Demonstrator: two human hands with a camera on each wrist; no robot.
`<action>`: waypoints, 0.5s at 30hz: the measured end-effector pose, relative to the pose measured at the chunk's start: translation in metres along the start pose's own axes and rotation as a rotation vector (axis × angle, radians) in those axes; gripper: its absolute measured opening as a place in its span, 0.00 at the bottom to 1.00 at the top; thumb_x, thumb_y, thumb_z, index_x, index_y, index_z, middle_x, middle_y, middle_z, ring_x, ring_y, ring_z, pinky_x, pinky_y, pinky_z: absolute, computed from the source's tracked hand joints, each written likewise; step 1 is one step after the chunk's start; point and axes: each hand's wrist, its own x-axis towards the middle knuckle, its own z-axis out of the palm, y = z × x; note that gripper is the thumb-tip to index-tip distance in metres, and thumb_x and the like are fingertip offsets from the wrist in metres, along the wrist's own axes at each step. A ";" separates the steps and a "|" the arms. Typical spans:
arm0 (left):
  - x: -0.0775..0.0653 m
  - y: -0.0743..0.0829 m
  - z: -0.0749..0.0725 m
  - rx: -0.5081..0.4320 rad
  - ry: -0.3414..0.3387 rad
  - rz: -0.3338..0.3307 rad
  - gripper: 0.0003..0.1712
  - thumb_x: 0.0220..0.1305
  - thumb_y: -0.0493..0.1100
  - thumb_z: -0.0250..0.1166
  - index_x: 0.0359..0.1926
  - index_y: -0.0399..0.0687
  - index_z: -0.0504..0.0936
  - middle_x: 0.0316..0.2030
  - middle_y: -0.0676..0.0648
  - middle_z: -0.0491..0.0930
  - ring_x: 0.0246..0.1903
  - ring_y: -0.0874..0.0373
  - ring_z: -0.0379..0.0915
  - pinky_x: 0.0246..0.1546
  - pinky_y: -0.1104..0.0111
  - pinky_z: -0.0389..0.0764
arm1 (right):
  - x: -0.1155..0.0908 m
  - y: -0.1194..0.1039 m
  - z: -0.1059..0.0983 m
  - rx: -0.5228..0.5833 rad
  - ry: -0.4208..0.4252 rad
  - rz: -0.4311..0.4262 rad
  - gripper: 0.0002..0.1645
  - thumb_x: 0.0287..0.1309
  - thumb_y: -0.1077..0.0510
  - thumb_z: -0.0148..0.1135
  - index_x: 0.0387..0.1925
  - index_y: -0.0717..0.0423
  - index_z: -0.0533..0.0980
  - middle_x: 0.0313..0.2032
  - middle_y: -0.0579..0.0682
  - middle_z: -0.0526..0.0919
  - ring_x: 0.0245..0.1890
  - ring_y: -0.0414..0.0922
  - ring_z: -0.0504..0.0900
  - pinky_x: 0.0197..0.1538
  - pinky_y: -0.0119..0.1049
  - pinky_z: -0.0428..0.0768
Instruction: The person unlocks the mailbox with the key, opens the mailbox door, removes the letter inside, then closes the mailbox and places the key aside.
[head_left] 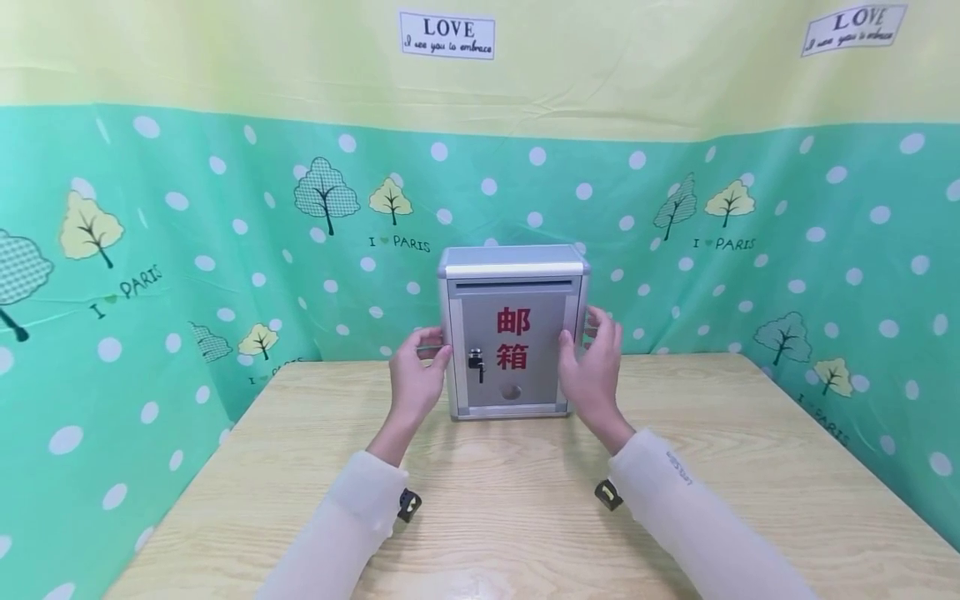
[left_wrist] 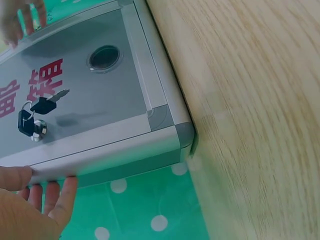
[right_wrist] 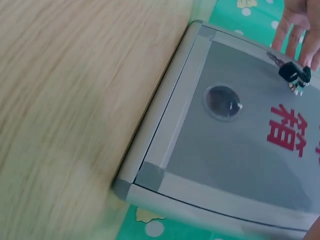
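A grey metal mailbox [head_left: 543, 317] with red characters and a slot near its top stands upright at the table's back. My left hand [head_left: 416, 379] is at its left side, thumb along the front edge. In the left wrist view, that hand's fingertips [left_wrist: 68, 185] are right at the side wall, fairly straight. My right hand [head_left: 596, 371] is at the opposite side, its thumb overlapping the front and its fingers spread beside the wall. Keys [left_wrist: 42, 107] hang from the lock [left_wrist: 39, 131] at the door's left. Most of the right hand is outside the right wrist view.
The box stands on a light wood table [head_left: 495, 500]. A green dotted curtain [head_left: 487, 187] with printed trees hangs close behind it and along both sides. A round window [right_wrist: 222, 101] is low on the door.
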 end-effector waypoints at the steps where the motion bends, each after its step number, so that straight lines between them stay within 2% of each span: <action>1: 0.000 0.000 0.000 0.000 0.000 0.001 0.18 0.66 0.31 0.68 0.56 0.39 0.81 0.47 0.40 0.84 0.47 0.46 0.82 0.45 0.59 0.88 | -0.001 -0.001 0.001 -0.012 0.014 -0.035 0.32 0.70 0.59 0.62 0.70 0.59 0.63 0.60 0.60 0.68 0.59 0.54 0.71 0.62 0.50 0.76; 6: 0.001 -0.001 -0.002 0.004 -0.001 0.005 0.18 0.66 0.32 0.68 0.57 0.39 0.80 0.48 0.40 0.84 0.46 0.46 0.82 0.44 0.59 0.88 | -0.005 -0.009 0.009 -0.115 0.037 -0.262 0.34 0.67 0.60 0.64 0.69 0.63 0.64 0.61 0.63 0.68 0.62 0.58 0.66 0.66 0.52 0.71; 10: 0.001 -0.002 -0.002 -0.003 0.005 0.015 0.18 0.66 0.32 0.68 0.57 0.39 0.80 0.47 0.40 0.84 0.46 0.45 0.82 0.44 0.60 0.88 | -0.010 -0.012 0.017 -0.188 -0.005 -0.445 0.33 0.66 0.60 0.64 0.68 0.65 0.65 0.59 0.64 0.70 0.58 0.59 0.68 0.61 0.51 0.74; 15: 0.001 -0.003 -0.001 -0.012 0.010 0.040 0.18 0.65 0.32 0.69 0.56 0.37 0.81 0.47 0.39 0.84 0.46 0.44 0.83 0.46 0.59 0.88 | -0.017 -0.016 0.027 -0.206 -0.053 -0.562 0.31 0.64 0.61 0.65 0.65 0.67 0.67 0.55 0.64 0.73 0.55 0.59 0.71 0.59 0.52 0.76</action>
